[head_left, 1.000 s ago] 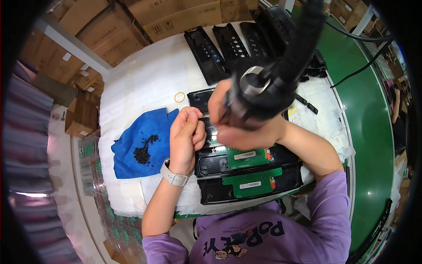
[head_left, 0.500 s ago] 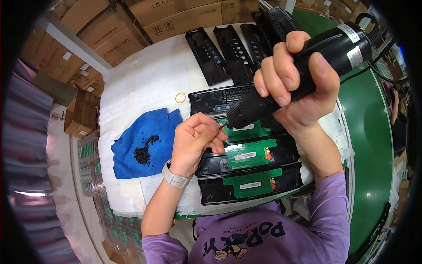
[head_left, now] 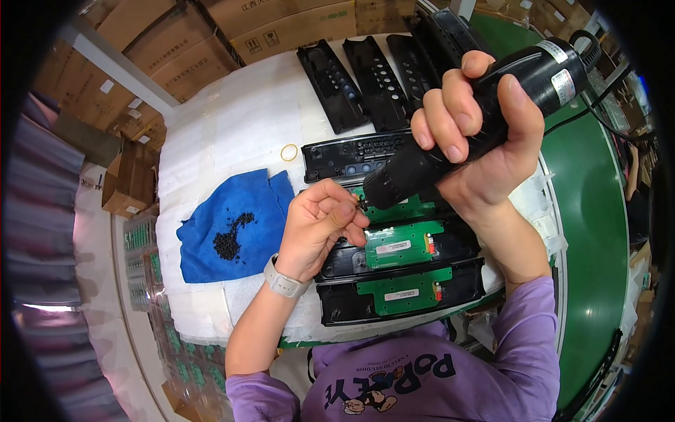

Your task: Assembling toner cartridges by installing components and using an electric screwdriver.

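My right hand (head_left: 485, 144) wraps round a black corded electric screwdriver (head_left: 404, 176), its nose slanting down to the left. Just at its tip, my left hand (head_left: 320, 224) is closed in a pinch; whatever tiny piece the fingertips hold is too small to make out. Beneath both hands lies a black plastic housing with a green circuit board (head_left: 415, 209), partly covered by hand and tool. Two similar housings nearer me carry a middle board (head_left: 387, 259) and a near board (head_left: 387, 305). Left of my left hand, a blue cloth (head_left: 200, 239) bears a pile of small black screws (head_left: 226, 245).
Black housing shells (head_left: 330, 98) lie along the far side of the white-covered table (head_left: 218, 133). Another shell (head_left: 327, 160) sits crosswise beyond my left hand, near a yellow ring (head_left: 289, 152). Cardboard boxes (head_left: 295, 32) stand behind. A green surface (head_left: 598, 267) runs along the right.
My left hand has shifted slightly right, and its fingertips are closer to the screwdriver's nose, with less of the bit showing. The right hand keeps its grip, nearly still.
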Demonstrator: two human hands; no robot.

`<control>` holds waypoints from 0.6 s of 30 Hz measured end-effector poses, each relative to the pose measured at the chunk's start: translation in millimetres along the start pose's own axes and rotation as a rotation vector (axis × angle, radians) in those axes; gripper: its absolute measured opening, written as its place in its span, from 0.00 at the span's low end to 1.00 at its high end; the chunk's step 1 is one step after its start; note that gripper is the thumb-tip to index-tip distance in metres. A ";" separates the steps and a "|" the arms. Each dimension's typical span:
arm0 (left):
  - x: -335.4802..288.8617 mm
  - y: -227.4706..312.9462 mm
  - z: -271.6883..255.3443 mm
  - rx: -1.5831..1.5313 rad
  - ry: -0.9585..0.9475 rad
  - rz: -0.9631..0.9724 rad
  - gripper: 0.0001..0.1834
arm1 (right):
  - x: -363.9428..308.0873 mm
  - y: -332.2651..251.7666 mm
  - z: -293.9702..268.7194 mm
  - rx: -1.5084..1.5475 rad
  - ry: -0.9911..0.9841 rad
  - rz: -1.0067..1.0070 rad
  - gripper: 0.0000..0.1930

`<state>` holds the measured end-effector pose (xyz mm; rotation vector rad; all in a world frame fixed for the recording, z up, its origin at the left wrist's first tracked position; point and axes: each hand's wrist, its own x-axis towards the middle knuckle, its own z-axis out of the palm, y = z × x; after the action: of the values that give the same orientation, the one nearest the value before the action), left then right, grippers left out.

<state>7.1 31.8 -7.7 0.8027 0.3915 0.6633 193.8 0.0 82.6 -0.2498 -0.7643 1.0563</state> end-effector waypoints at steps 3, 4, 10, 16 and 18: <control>-0.5 0.0 -0.5 0.035 0.037 -0.022 0.07 | -1.7 2.3 -0.3 -0.021 0.014 -0.040 0.11; -0.3 -1.1 -1.0 0.037 0.042 -0.012 0.08 | -3.0 3.3 -1.0 -0.041 -0.047 -0.050 0.11; -1.6 -1.4 -1.6 0.013 -0.026 0.000 0.08 | -2.4 0.6 -0.6 -0.026 -0.063 -0.034 0.11; 6.5 1.7 -2.2 0.280 0.166 0.193 0.12 | -4.5 0.1 -6.6 -0.326 -0.208 0.181 0.16; 6.6 6.9 -0.9 0.113 0.203 0.197 0.13 | -13.6 4.2 -6.4 -0.378 -0.259 0.274 0.16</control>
<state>8.8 40.3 -3.5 0.8914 0.5426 0.9171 191.5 -8.5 69.6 -0.5597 -1.1898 1.2114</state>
